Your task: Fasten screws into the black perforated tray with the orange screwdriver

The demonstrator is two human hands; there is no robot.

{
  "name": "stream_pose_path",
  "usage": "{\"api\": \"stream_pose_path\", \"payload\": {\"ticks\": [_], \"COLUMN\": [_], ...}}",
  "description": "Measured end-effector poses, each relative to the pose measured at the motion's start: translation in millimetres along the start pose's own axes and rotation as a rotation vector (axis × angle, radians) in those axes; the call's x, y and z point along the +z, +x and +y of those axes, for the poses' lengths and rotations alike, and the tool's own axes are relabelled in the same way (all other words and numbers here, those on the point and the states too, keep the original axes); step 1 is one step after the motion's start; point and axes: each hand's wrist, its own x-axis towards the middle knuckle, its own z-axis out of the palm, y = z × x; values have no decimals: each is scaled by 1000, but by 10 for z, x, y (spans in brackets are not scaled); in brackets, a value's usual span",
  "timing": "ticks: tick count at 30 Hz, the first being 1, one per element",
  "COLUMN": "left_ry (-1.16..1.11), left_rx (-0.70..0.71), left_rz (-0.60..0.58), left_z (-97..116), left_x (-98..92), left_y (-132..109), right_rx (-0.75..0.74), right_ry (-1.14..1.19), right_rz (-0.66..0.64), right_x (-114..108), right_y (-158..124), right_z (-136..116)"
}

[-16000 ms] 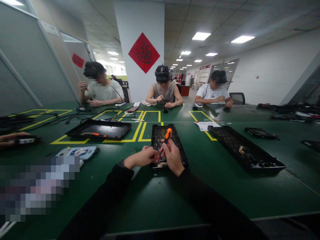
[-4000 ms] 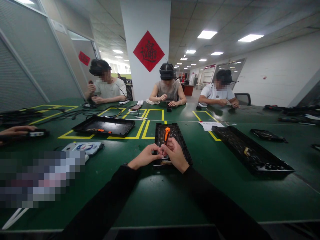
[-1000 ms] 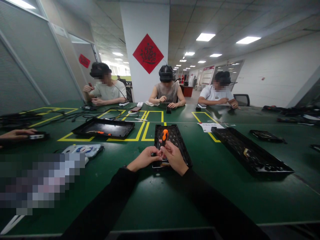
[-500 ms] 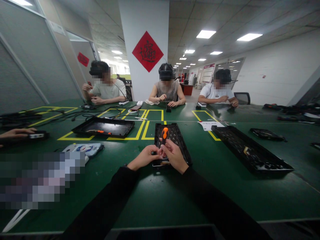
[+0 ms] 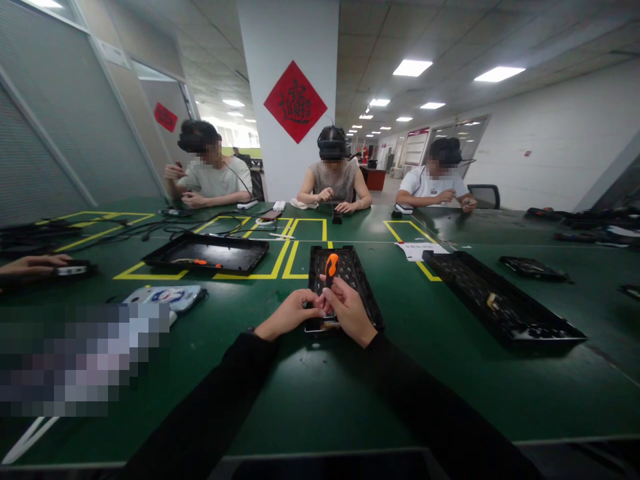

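An orange and black screwdriver (image 5: 332, 265) stands nearly upright in front of me, gripped by the fingers of my right hand (image 5: 353, 315). My left hand (image 5: 289, 315) is closed, thumb and fingers pressed together close to the lower end of the tool. What those fingers pinch, if anything, I cannot make out, and the screwdriver's tip is hidden. Both hands are over the near part of a black plastic tray (image 5: 371, 303) that holds many small pieces.
At right lies a longer black tray (image 5: 520, 313) with small parts. Another black tray (image 5: 240, 257), holding orange-handled tools, is at back left. A phone-like cased item (image 5: 187, 297) lies at left. A co-worker's hand (image 5: 35, 265) rests at the left edge; several people sit opposite.
The screwdriver's handle has tipped very slightly to the right. Both my hands have stayed almost in the same place.
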Motion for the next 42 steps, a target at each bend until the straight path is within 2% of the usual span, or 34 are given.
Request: {"api": "stream_pose_path", "payload": {"ticks": [12, 22, 28, 35, 42], "left_ry": [29, 19, 27, 61, 66], "left_rx": [-4, -18, -21, 45, 41], "left_rz": [9, 33, 38, -112, -92], "left_z": [38, -19, -24, -14, -12], "left_x": [-3, 26, 40, -90, -68], "left_y": [4, 4, 4, -14, -14], "right_rx": [34, 28, 31, 23, 11], "right_ry": [37, 11, 67, 23, -2], "right_rz": [-17, -37, 46, 65, 6], "right_x": [10, 13, 8, 11, 3], "right_y": [14, 22, 13, 0, -3], "right_z": [-13, 24, 40, 52, 17]}}
